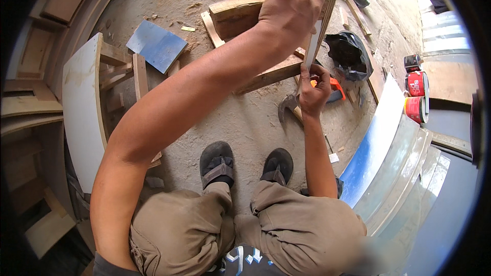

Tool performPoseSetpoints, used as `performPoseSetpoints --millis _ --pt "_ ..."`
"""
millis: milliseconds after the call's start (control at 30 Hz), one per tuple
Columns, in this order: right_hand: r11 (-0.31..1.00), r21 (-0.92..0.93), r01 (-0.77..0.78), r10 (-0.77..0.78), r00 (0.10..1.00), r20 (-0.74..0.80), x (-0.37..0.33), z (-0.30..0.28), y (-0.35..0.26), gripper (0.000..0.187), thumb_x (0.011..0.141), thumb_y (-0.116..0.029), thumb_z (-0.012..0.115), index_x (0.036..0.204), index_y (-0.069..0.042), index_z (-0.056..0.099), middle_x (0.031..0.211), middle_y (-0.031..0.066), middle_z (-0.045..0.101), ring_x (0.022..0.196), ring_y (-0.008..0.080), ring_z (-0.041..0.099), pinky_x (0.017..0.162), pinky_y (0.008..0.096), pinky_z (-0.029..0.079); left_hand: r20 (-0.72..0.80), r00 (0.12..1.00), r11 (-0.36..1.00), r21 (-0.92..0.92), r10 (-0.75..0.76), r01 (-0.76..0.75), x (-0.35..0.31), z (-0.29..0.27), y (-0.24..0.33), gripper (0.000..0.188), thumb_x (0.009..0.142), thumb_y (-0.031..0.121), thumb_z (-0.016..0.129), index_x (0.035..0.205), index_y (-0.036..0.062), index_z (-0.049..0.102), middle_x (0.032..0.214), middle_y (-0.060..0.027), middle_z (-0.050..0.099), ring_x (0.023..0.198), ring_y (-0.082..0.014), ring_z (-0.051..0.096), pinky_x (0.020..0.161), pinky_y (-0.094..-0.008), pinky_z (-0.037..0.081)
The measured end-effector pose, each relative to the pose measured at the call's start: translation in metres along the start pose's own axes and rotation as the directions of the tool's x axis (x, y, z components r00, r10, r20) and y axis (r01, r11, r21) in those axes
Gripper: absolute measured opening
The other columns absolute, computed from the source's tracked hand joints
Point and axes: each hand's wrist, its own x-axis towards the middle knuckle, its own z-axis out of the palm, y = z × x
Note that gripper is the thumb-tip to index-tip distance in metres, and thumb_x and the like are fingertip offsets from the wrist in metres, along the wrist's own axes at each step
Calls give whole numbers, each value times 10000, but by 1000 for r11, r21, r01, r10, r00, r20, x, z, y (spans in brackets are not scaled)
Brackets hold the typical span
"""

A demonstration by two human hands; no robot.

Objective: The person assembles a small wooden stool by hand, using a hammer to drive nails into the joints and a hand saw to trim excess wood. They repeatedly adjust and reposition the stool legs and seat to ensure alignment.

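Brown wood forms the frame, held just beyond the hammer. Its upper corner is gripped from above by the left hand, fingers curled over; near the lower end of its white strip, the right hand is half curled, though whether anything is pinched cannot be told. Were the left grip loosened, the frame could be tilted and the right fingers caught. Its boards look rough, unevenly stained. Right of the hammer, an orange-trimmed handle is seen.
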Motion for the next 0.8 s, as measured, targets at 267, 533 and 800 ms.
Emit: performPoseSetpoints --millis 267,533,800 --pt "974 -92 206 -211 976 -50 16 20 -42 224 849 -156 807 959 -21 665 887 82 673 815 188 622 747 328 474 115 991 981 -187 68 -46 21 -33 -59 674 768 478 799 1236 52 567 1148 -139 649 1098 -282 645 869 -394 560" --pt "944 -100 315 -323 943 -78 33 36 -51 256 839 -139 803 1005 -23 646 902 102 640 815 239 618 762 357 490 104 990 971 -229 91 -66 41 -36 -83 751 724 603 785 1174 33 593 1080 -166 660 1064 -338 634 889 -465 518" --pt "923 -133 362 -367 930 -16 33 31 -57 261 829 -63 766 1039 -18 616 972 132 610 854 276 618 786 386 500 89 989 981 -163 120 -104 43 -36 -86 759 733 616 776 1178 30 593 1067 -166 661 1047 -339 631 880 -469 516"
